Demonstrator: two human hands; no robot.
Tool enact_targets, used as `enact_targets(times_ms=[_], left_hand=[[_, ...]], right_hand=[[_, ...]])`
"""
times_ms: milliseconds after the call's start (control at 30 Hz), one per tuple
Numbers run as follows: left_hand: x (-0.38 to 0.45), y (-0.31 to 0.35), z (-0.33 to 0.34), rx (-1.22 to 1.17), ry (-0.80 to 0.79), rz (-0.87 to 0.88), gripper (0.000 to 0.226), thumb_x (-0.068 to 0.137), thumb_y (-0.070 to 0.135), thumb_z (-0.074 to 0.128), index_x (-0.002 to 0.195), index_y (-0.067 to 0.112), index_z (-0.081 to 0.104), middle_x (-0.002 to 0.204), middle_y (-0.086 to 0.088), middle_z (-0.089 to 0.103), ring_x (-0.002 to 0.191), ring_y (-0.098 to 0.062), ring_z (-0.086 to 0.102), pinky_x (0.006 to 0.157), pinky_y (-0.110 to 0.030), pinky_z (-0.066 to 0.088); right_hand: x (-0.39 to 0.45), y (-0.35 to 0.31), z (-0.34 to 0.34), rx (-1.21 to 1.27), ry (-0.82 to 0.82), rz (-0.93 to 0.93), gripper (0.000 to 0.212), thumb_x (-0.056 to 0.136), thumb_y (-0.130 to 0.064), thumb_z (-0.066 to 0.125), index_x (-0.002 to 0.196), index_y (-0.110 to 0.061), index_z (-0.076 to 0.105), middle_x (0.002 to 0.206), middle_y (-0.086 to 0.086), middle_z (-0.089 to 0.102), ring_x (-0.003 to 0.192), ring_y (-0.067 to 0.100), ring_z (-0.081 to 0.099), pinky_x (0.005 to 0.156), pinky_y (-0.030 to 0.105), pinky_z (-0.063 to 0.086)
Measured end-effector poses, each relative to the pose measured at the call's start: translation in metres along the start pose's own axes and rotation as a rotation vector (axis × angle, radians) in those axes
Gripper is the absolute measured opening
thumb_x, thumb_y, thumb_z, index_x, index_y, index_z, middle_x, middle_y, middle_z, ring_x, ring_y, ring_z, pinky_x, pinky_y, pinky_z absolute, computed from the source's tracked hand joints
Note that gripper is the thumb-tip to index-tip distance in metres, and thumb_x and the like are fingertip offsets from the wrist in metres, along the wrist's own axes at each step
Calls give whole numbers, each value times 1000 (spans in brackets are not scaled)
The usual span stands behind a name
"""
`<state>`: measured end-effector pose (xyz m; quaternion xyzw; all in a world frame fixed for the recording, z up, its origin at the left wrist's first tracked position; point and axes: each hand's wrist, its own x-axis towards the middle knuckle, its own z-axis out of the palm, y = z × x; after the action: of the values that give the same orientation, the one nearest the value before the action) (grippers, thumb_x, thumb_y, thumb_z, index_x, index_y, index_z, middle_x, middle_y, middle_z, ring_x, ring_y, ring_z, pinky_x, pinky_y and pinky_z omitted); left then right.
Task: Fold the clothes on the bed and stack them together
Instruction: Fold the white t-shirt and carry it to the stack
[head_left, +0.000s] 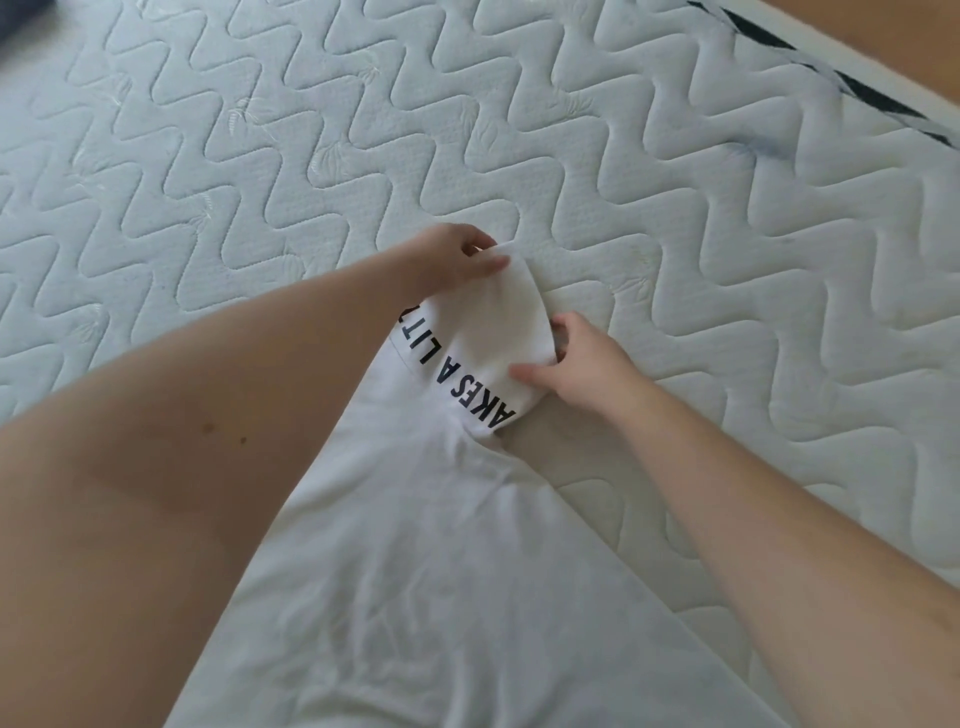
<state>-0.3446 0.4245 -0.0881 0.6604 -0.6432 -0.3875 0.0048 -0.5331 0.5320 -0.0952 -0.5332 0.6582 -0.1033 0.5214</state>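
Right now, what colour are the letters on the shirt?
Black letters on the white T-shirt, clearest in the head view.

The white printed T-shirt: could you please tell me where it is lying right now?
In the head view, the white cotton T-shirt with black lettering lies bottom centre on the quilted white mattress, its far end pinched between the left hand and right hand.

Shirt (415, 571) on mattress (675, 234); left hand (457, 260) beyond right hand (576, 364).
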Motion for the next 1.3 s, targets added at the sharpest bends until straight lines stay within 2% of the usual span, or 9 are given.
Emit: enact_targets(times_ms=[200,300,367,433,533,667,933,1133,1300], left_hand=[[6,3,0,-28,27,50,23,92,50,59,89,29,67,77,11,62,67,-9,54,57,-21,40],[6,1,-4,-290,-3,61,25,94,45,59,97,23,70,81,6,64,68,-12,53,65,-22,41],[6,-1,-6,-416,-45,46,22,92,45,61,96,25,70,83,2,63,73,-16,54,71,-28,42],[7,1,-5,-333,-22,33,18,94,44,60,95,28,69,79,6,63,67,-13,53,62,-22,40],[10,7,4,-124,50,80,17,95,35,63,102,21,68,81,5,68,64,-8,54,54,-18,39],[8,9,10,-59,103,101,22,94,39,62,110,24,62,90,4,67,74,-12,60,58,-24,42],[-37,-79,-46,179,134,-28,33,91,50,62,105,20,65,94,5,60,87,-18,57,73,-29,40],[-70,-146,-77,364,12,-184,50,77,49,78,117,24,61,116,0,61,104,-24,56,90,-38,45],[-74,-173,-81,542,5,-283,31,89,37,68,115,20,64,116,-3,62,109,-27,56,80,-33,36]], right_hand=[[-12,-2,1,6,-169,71,41,75,-46,80,104,-18,72,98,-3,72,92,17,66,79,32,52],[-18,1,-2,95,-111,57,36,83,-43,73,110,-19,70,103,-2,72,96,19,67,85,36,54],[-20,3,0,212,-81,50,27,86,-35,72,106,-18,68,99,0,73,87,21,71,69,34,57],[-23,6,5,264,-9,69,26,85,-30,74,102,-15,62,93,2,72,65,16,71,51,26,50],[-26,13,19,100,107,130,37,83,-35,75,106,-15,54,94,-1,68,51,13,67,54,26,51],[-27,18,27,-346,177,185,44,89,-56,59,106,-15,56,103,6,66,94,29,65,70,33,45],[-9,4,23,-454,511,-202,35,92,-40,59,117,-14,58,112,9,59,106,32,52,85,41,38],[36,-60,55,-456,259,-493,40,95,-34,56,134,-24,53,136,-4,53,129,21,40,105,35,25],[78,-105,89,-690,89,-411,49,94,-44,55,140,-33,42,139,-6,47,134,20,33,109,37,17]])
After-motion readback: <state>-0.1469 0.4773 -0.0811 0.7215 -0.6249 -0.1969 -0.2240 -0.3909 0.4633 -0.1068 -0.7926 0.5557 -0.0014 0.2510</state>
